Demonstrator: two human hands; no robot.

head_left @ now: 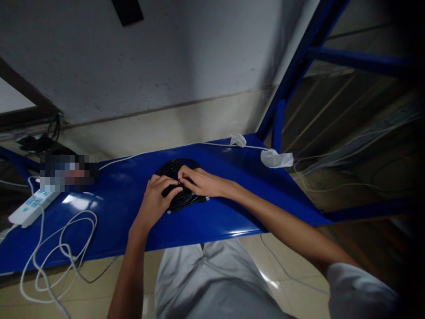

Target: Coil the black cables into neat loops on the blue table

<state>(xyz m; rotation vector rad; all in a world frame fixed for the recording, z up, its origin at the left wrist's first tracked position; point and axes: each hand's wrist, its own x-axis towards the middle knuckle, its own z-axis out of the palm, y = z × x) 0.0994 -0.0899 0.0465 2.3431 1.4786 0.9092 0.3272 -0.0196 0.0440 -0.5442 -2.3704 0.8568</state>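
Note:
A coil of black cable (186,203) lies on the blue tabletop (119,190), with light-coloured plug ends showing at its lower and right edges. At the coil's left side is my left hand (156,197), its thumb and forefinger closed around black strands near the middle. My right hand (199,180) reaches over from the right, finger and thumb pinched together on a thin black piece at the coil's centre. The fingertips of both hands almost meet there. Whether that thin piece is a tie or part of the cable is too small to tell.
A white power strip (29,208) stands at the left, beside loops of white cord (63,243) that hang over the front edge. Crumpled white scraps (276,158) and a white cord lie along the back right. A blue frame post (277,124) rises at right.

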